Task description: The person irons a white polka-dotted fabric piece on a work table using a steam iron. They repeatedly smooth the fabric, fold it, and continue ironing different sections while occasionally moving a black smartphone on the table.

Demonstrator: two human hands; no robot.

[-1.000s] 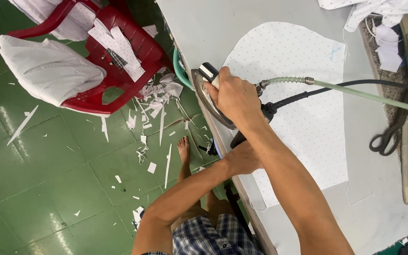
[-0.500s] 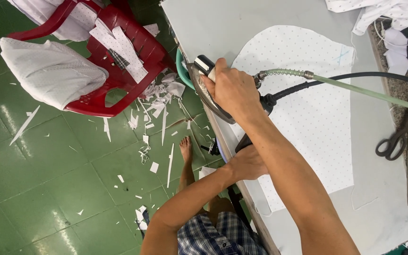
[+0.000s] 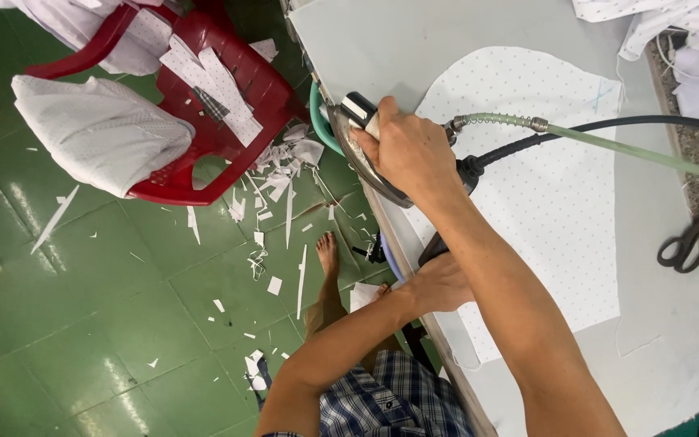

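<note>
My right hand [image 3: 404,152] grips the handle of a steam iron [image 3: 355,137] standing at the table's near edge, its soleplate by the rim of a white dotted fabric piece [image 3: 560,194]. A green hose [image 3: 608,142] and a black cord [image 3: 592,128] run from the iron across the fabric to the right. My left hand [image 3: 440,283] rests on the near edge of the same fabric at the table's edge, fingers spread on the cloth. A dark object beside it is partly hidden.
Grey padded table [image 3: 414,40] carries black scissors [image 3: 693,235] at the right and white cloth pieces [image 3: 665,16] at the far corner. On the green floor [image 3: 82,324] stand a red plastic chair [image 3: 220,105] piled with white fabric [image 3: 99,133], plus scattered white scraps [image 3: 285,178].
The iron in my right hand has slid slightly along the fabric's edge. My left hand has stayed on the cloth at the table's edge.
</note>
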